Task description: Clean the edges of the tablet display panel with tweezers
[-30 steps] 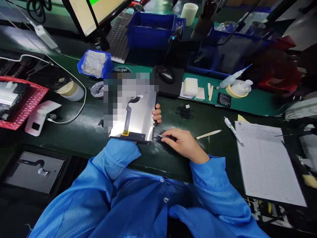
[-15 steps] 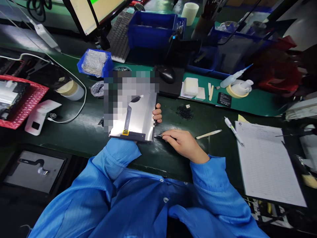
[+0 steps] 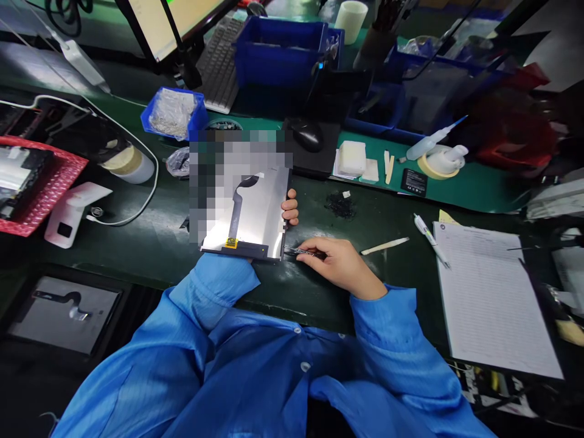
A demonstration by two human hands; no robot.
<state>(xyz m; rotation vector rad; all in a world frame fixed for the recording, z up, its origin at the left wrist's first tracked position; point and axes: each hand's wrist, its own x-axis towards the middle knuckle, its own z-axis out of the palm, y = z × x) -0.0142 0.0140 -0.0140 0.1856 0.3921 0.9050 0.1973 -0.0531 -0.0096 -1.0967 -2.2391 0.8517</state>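
Left hand [image 3: 291,207] beneath a silvery panel [image 3: 262,210], fingers clamped around its right edge; panel held over the bench [image 3: 150,255], its far left part pixelated; right hand [image 3: 335,261], fingers pinched together on a slim metal tool [image 3: 293,250], tip at the panel's near right corner; pale stick [image 3: 385,246] farther right; dark debris [image 3: 340,205] beyond.

Held panel [image 3: 262,213], tweezers [image 3: 294,250] in right hand [image 3: 335,261]

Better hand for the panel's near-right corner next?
Right, probably: the right hand holds a thin tool pointing at that corner; the left hand is occupied holding the panel from beneath.
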